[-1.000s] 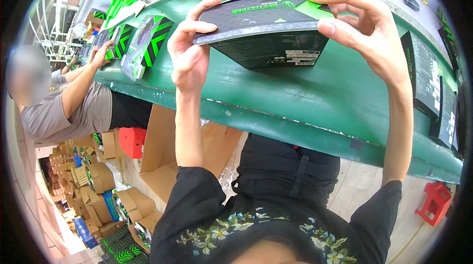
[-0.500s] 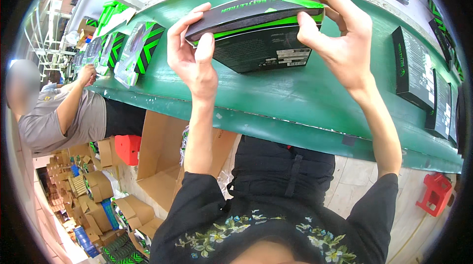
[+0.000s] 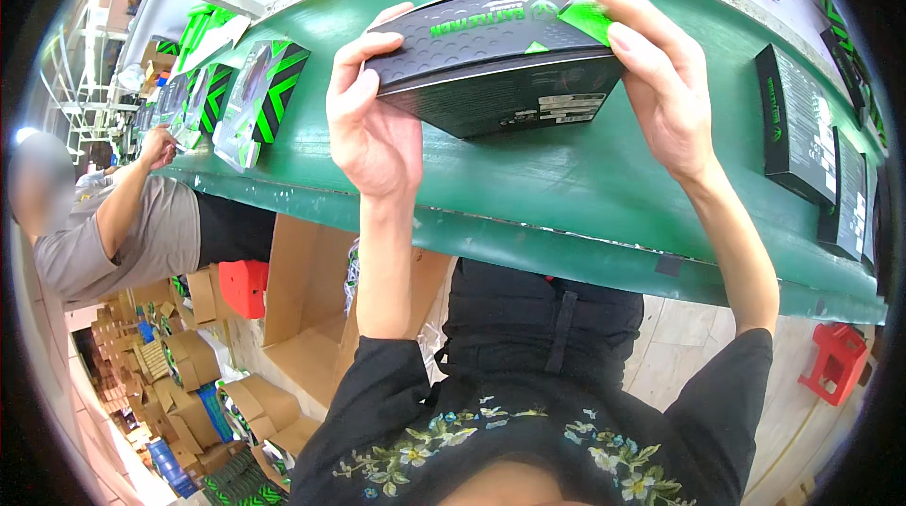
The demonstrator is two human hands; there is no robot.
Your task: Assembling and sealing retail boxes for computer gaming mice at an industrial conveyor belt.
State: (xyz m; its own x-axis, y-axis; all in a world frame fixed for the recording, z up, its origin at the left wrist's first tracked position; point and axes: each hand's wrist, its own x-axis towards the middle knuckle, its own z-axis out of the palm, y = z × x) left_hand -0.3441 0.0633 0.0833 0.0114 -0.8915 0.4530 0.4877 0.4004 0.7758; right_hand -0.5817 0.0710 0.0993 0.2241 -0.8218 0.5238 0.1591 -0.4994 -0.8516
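Observation:
Between my two hands is a black retail box (image 3: pixel 500 95) with green trim, tilted over the green table (image 3: pixel 528 185). Its printed back and a closed end panel face me. My left hand (image 3: pixel 376 119) grips the left end, thumb near the upper edge and fingers wrapped behind. At the opposite end my right hand (image 3: pixel 656 72) holds the corner, with its fingers along the top and side. Both thumbs lie close to the panel's edges. What the far fingers do is partly hidden by the box.
Similar black boxes (image 3: pixel 797 128) lie at the table's right end. Green-and-black packages (image 3: pixel 260 100) stand in a row at left, where a co-worker (image 3: pixel 123 213) sits. An open cardboard carton (image 3: pixel 307 303) is below the table edge, and a red stool (image 3: pixel 835 364) stands lower right.
The box's end flap, raised with a gap and green edge showing before, now lies closed against the box. Both thumbs have shifted up to its edges.

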